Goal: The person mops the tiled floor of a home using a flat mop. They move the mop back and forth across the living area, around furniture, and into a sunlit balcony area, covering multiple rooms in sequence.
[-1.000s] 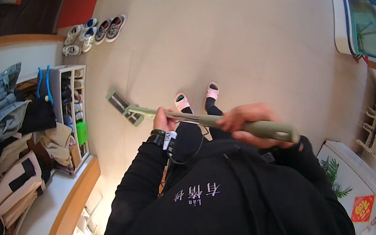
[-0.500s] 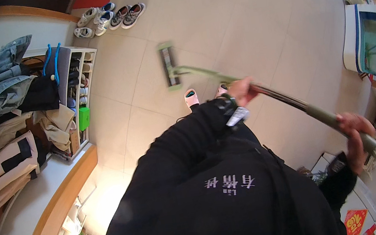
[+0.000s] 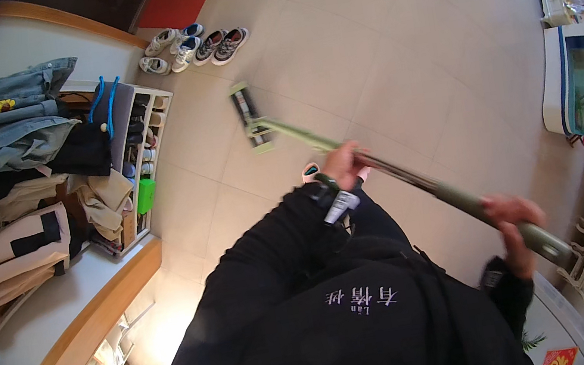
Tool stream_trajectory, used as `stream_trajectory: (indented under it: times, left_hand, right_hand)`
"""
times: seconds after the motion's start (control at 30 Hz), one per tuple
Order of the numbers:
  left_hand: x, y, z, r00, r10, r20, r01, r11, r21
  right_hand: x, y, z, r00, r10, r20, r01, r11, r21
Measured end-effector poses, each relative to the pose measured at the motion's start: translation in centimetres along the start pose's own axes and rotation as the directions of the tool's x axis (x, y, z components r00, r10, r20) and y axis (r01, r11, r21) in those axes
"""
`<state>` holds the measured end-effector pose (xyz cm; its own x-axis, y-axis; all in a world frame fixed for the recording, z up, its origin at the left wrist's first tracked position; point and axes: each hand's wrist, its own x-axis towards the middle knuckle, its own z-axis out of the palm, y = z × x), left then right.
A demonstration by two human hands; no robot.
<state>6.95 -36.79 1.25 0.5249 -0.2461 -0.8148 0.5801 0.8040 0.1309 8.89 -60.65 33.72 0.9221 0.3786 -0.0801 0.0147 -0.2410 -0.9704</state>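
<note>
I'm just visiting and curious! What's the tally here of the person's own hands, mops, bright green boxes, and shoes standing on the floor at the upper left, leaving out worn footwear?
Hands: 2 (left hand, right hand)
Mop: 1
Bright green box: 1
Whitish shoes: 4
Dark shoes: 2
Total: 10

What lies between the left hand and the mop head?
In the head view, the pole's light green lower section runs from the left hand to the mop head, over tiled floor.
</note>
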Motion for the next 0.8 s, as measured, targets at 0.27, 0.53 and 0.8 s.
stream_trajectory:
  times: [0.27,0.53,0.8]
  left_hand:
    - [4.8,11.6,-16.7,0.913,0.066,-0.403,-0.07,0.998,0.003]
    - [8.0,4.3,-1.5,1.0,0.007,-0.009,-0.005,0.978,0.208]
    - [5.9,-9.4,14.1,0.954,-0.271,0.127,0.183,0.865,0.467]
  right_hand:
    - [6.4,7.7,10.8,0.924,0.0,0.382,-0.07,0.983,0.17]
    - [0.4,3.8,1.3,0.976,0.207,-0.065,-0.207,0.978,0.007]
    - [-11.5,-2.9,-1.7,0.792,0.184,-0.583,-0.333,0.929,-0.159]
